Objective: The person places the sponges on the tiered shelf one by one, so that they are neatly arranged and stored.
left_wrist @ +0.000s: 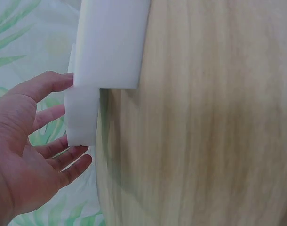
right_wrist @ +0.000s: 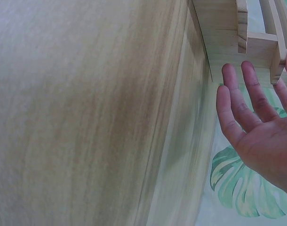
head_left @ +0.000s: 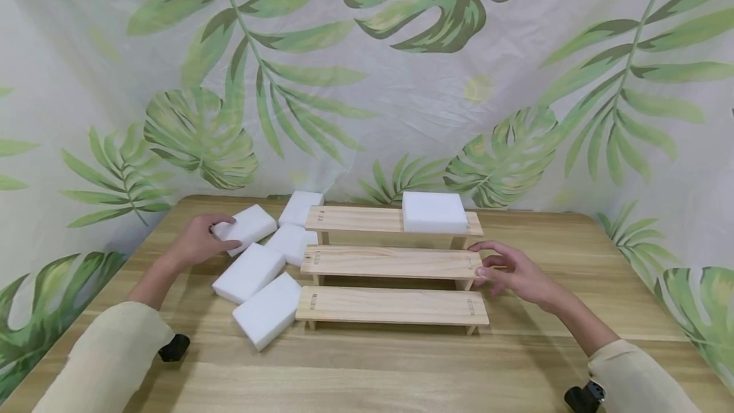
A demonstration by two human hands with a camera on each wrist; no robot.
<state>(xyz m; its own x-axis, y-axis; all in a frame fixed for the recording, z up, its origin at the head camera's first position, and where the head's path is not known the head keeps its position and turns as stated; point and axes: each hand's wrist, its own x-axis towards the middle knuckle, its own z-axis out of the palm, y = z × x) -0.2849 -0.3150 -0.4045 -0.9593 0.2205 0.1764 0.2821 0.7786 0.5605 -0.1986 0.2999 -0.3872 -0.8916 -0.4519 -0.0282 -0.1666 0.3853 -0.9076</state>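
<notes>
My left hand point(head_left: 201, 238) holds a white sponge block point(head_left: 250, 225) at its left end, thumb on the near side and fingers on the far side. In the left wrist view this block point(left_wrist: 81, 117) is partly covered by another white block point(left_wrist: 113, 44). A wooden three-step stand point(head_left: 390, 262) rises toward the back, with a white block point(head_left: 434, 213) lying on the right part of its top step. My right hand point(head_left: 513, 273) grips the right end of the middle step between thumb and forefinger. Its other fingers point(right_wrist: 230, 113) hang loose beside the stand.
Several more white blocks lie left of the stand, among them a near one point(head_left: 268, 311), one behind it point(head_left: 249, 273) and one at the back point(head_left: 301, 208). The wooden table point(head_left: 373, 371) ends at a leaf-patterned cloth point(head_left: 401, 113).
</notes>
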